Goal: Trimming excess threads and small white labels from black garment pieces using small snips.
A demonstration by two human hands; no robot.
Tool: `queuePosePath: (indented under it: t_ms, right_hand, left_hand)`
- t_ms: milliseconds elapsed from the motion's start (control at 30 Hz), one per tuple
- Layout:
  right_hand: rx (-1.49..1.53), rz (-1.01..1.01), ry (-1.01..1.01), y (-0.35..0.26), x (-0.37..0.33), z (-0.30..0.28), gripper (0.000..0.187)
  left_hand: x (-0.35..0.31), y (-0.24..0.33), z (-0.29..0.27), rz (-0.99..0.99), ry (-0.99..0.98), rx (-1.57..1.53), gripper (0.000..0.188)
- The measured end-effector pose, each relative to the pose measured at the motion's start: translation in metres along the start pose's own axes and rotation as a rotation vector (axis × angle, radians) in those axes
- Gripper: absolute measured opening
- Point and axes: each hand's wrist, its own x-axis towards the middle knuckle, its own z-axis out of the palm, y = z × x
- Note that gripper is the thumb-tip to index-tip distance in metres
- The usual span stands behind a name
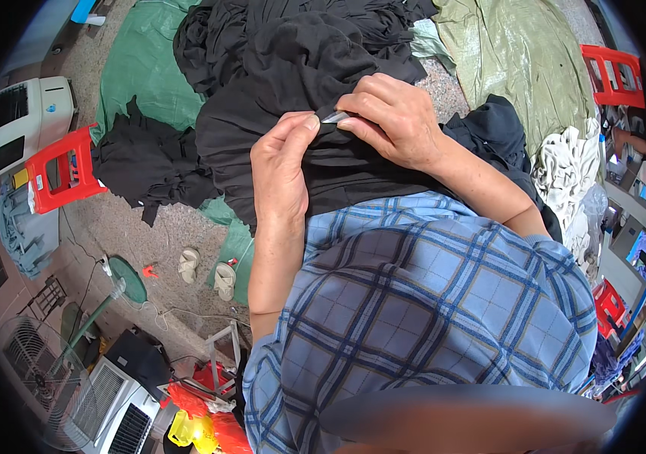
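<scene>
Plaid blue shirt (429,303) fills the lower frame, its hem blurred. At centre, the left hand (281,178) pinches black fabric (300,83); the right hand (395,121) grips a small silvery tool (333,116), mostly hidden by fingers. Further up, dark garments pile over a green tarp (141,76); a red stool (58,170) sits left.

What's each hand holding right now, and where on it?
Left hand pinches a fold of the black garment. Right hand grips a small metal tool by its rear end, tip at that fold; exact tool unclear.
</scene>
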Motion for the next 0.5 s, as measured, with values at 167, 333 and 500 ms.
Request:
queuePosePath:
  t_ms: [167, 333, 500]
  right_hand:
    - [0.094, 0.085, 0.015, 0.004, -0.004, 0.002, 0.016]
    - [0.553, 0.397, 0.122, 0.022, -0.020, 0.011, 0.021]
    - [0.958, 0.737, 0.059, 0.031, -0.026, 0.005, 0.032]
  left_hand:
    - [0.000, 0.000, -0.001, -0.006, 0.010, 0.023, 0.013]
    - [0.003, -0.004, -0.002, 0.231, 0.135, 0.874, 0.014]
    - [0.009, -0.004, 0.022, 0.741, 0.081, 1.270, 0.029]
